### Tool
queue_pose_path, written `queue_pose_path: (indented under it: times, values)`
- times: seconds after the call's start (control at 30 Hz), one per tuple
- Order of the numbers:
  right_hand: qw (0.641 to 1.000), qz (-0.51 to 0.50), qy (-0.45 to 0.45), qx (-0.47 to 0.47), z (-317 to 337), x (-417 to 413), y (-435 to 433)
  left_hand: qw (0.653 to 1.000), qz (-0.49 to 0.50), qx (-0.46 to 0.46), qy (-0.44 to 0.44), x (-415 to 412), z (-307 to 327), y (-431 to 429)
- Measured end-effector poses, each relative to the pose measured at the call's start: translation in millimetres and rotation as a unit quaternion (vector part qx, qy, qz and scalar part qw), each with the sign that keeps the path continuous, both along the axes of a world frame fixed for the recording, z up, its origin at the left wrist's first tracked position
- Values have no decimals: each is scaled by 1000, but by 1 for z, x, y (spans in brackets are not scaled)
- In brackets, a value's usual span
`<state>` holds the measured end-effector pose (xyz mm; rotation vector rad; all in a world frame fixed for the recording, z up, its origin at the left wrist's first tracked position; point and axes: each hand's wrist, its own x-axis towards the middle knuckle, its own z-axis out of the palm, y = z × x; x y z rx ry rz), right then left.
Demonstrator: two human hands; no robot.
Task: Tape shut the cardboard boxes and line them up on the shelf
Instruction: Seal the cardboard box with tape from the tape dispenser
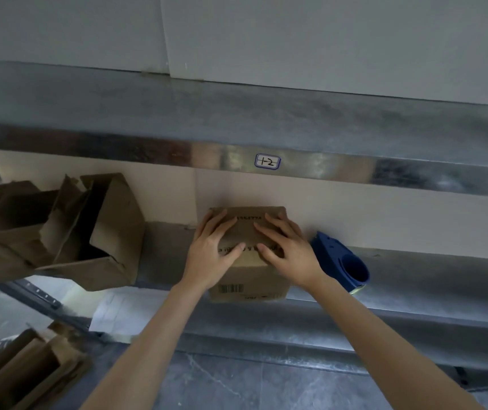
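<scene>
A closed cardboard box [248,287] is seen on the metal shelf [414,276], near its front edge and roughly in the middle of the view. Both hands are laid flat on its top. The left hand [216,250] covers the left half and the right hand [287,250] the right half. The grip of each is spread, with the fingers nearly straight and pressed down on the flaps rather than curled round anything. Much of the top is hidden under the palms, so it cannot be told whether tape lies along the seam. Printed lettering on the top is blurred and partly covered, and a barcode is visible on the front face.

A blue tape dispenser [340,261] lies on the shelf just beside the box, to its right. Its near end is masked by the right wrist, and what may be a strip of tape shows at its lower edge. To the left, an open box [112,232] is tipped on its side, with more torn cardboard behind it cut off by the frame edge. A small handwritten label [267,161] is fixed to the front of the upper shelf [236,113]; its marks are hard to read. Further open boxes [29,371] are seen at the lower left, partly out of frame.
</scene>
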<state>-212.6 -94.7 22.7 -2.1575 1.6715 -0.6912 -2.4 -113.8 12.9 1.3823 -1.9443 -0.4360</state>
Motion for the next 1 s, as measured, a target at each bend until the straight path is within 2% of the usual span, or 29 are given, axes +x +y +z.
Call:
queue_pose_path:
  times: [0.13, 0.33, 0.47, 0.53, 0.63, 0.73, 1.0]
  values:
    - [999, 14, -12, 29, 8, -7, -8, 1000, -9, 22, 6, 0, 4, 1]
    - [997, -18, -67, 20, 12, -4, -13, 985, -29, 143, 88, 4, 10, -5]
    - [992, -34, -90, 76, 8, 1, -14, 993, 31, 106, 41, 1, 9, -9]
    - [991, -23, -93, 98, 6, 2, -16, 991, 28, 127, 42, 0, 6, -12]
    - [994, -26, -65, 83, 0, 1, -19, 987, 19, 143, 72, -1, 0, -14]
    - [997, -34, -38, 53, -3, 1, -22, 989, 35, 128, 65, -1, -1, -16]
    - [997, -26, -42, 54, -4, -1, -24, 990, 41, 124, 57, 0, 2, -15]
